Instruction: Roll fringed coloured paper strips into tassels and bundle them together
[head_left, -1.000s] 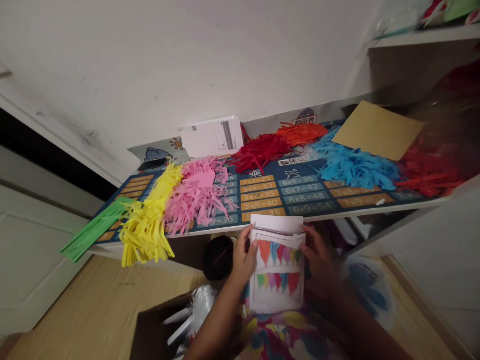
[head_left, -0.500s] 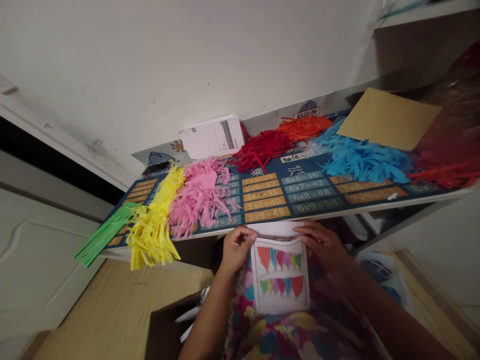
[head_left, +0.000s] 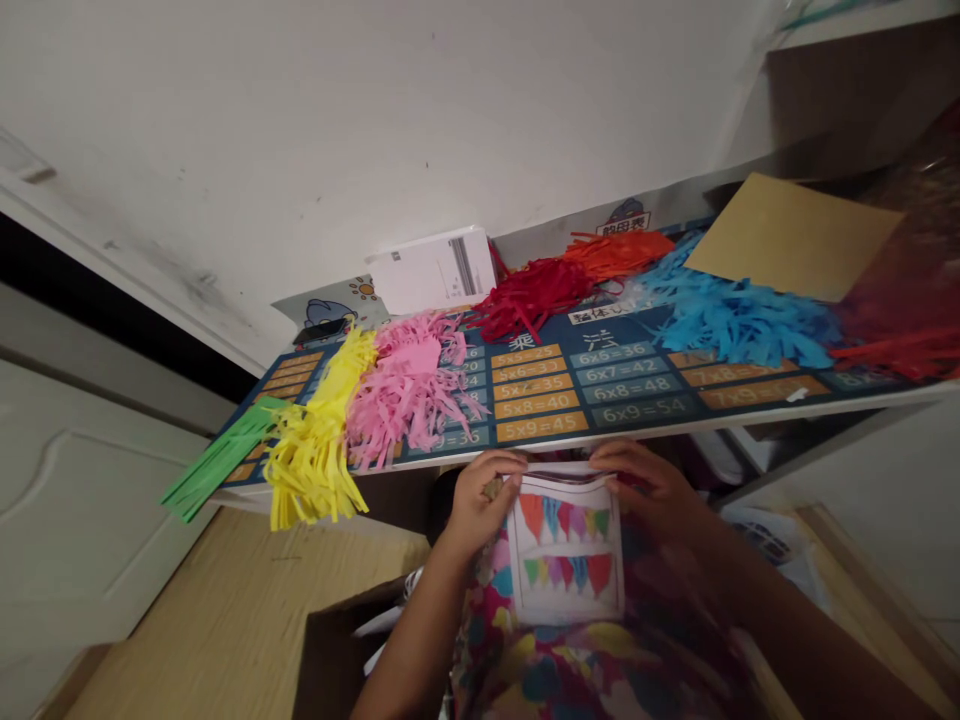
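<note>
Just past the table's front edge I hold a white packet (head_left: 568, 590) printed with rows of colourful tassel bunting. My left hand (head_left: 484, 500) pinches its upper left corner between thumb and fingers. At the upper right corner, my right hand (head_left: 651, 492) grips it the same way, with its thumb in front. Between the hands, only a thin strip of the white top flap shows. The picture faces me, and the packet hangs against patterned clothing. What lies inside it is hidden.
On the multiplication-chart table (head_left: 540, 425) lie fringed paper bundles: green (head_left: 221, 460), yellow (head_left: 315, 450), pink (head_left: 412, 385), red (head_left: 532, 295), orange (head_left: 619, 255) and blue (head_left: 750, 320). A white labelled pack (head_left: 431, 275) leans on the wall. Tan card (head_left: 795, 235) rests over blue fringe. A box (head_left: 330, 640) stands below.
The packet's white top flap, which stood up between my hands, now shows only as a narrow strip. My fingers have curled closer over the top edge. The view has shifted slightly.
</note>
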